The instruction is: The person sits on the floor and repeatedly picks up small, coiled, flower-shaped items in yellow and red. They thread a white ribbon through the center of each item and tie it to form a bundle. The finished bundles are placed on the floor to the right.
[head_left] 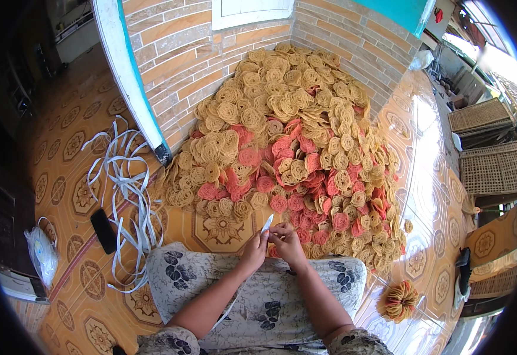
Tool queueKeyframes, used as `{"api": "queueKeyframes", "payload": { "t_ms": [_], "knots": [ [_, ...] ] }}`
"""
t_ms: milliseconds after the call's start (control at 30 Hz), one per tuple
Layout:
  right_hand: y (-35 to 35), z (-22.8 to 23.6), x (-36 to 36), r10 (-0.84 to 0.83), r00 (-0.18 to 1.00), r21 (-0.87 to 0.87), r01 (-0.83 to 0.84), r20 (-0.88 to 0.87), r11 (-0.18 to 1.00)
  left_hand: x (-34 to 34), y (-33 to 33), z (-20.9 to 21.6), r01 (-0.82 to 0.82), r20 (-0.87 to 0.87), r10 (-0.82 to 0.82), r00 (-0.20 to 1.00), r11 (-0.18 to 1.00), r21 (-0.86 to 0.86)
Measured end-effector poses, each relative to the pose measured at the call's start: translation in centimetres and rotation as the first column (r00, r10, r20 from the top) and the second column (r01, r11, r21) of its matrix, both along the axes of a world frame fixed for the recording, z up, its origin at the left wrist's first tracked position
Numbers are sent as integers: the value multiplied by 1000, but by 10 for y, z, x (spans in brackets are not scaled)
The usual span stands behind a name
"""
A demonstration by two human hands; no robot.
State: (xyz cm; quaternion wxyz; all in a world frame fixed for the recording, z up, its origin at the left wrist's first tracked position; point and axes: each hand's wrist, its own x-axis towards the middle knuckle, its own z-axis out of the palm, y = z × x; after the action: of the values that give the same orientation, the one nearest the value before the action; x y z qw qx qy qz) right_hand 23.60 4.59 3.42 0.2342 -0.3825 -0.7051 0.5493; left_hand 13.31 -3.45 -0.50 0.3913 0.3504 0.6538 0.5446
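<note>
Above my lap, both hands meet at a white strip (267,223). My left hand (252,253) is closed around it, and its pointed end sticks up past the fingers. A thin pale length trails down from that hand across the patterned cloth (258,296) over my legs. My right hand (289,245) pinches close beside the left fingertips; the exact spot it grips is partly hidden by the fingers. Just beyond my hands spreads a large heap of tan coiled fibre rosettes (294,103), with pink rosettes (282,148) mixed through its middle and right.
Loose white strips (129,204) lie tangled on the tiled floor to my left, beside a black phone (103,231) and a clear plastic bag (41,254). A round tan-and-pink bundle (400,300) sits at right. Brick-patterned walls (175,59) back the heap; woven panels (490,168) stand far right.
</note>
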Motion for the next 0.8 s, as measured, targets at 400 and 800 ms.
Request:
{"api": "queueKeyframes", "payload": {
  "t_ms": [400,800],
  "knots": [
    [27,-1,-9,-58,973,-326,-18,-221,945,0,-2,-10,4,144,-11,990,999,48],
    [19,-7,-6,77,995,-147,-86,-66,985,-10,4,-12,-6,-130,29,991,984,176]
  ]
}}
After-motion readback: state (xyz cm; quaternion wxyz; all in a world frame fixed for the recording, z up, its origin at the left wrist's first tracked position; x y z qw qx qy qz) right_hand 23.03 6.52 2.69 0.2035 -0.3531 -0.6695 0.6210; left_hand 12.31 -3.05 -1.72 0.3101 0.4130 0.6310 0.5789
